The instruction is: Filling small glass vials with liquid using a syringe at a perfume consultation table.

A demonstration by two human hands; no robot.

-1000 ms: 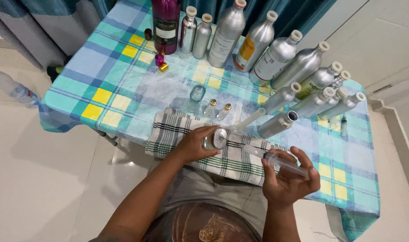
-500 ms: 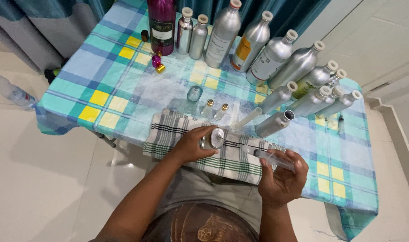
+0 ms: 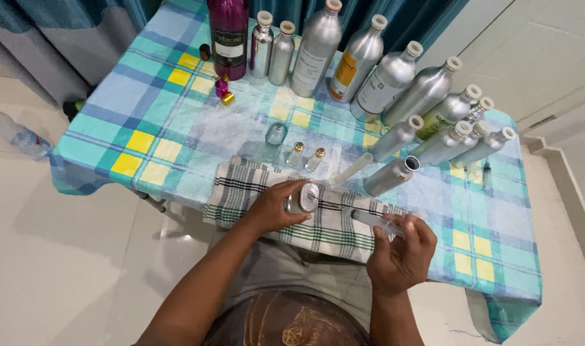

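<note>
We see our left hand (image 3: 273, 208) closed around a small clear glass bottle (image 3: 302, 198), lying on its side on the checked cloth (image 3: 241, 192) at the near edge of the worktop (image 3: 151, 122). Our right hand (image 3: 401, 247) grips a clear plastic syringe (image 3: 376, 219), its thin needle reaching to the bottle's mouth. Behind, a row of brushed aluminium bottles (image 3: 395, 77) with pale caps leans along the far side, some with white or orange labels. A glossy magenta bottle (image 3: 228, 35) with a dark label stands at the far left.
</note>
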